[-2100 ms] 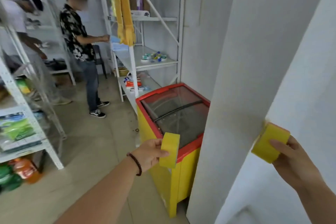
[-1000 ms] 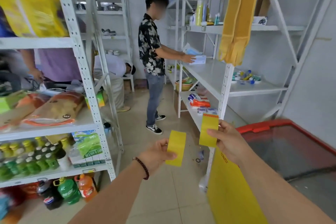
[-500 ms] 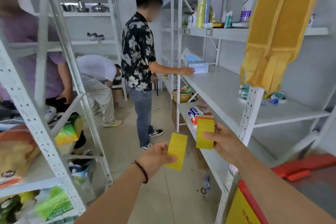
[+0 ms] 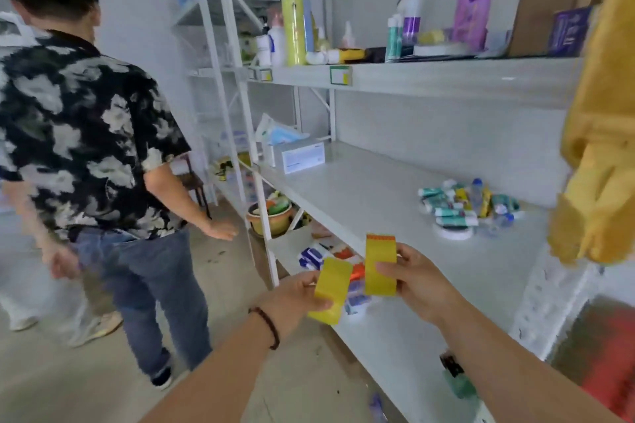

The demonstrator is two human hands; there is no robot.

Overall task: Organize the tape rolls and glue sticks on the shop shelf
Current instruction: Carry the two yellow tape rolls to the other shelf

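A yellow tape roll [image 4: 379, 264] is pinched upright in the right hand [image 4: 419, 282], thumb on its near face; a second yellow tape roll [image 4: 330, 288], tilted, is clamped in the left hand [image 4: 292, 299]. Both rolls hover at the front edge of the white middle shelf [image 4: 360, 189], neither set down. Toward the back of that shelf lies a loose heap of glue sticks and tape [image 4: 460, 206], apparently unsorted, so the tidying looks barely begun. Both forearms reach forward and up toward the shelf; left of it stands a person in a floral shirt [image 4: 79, 134].
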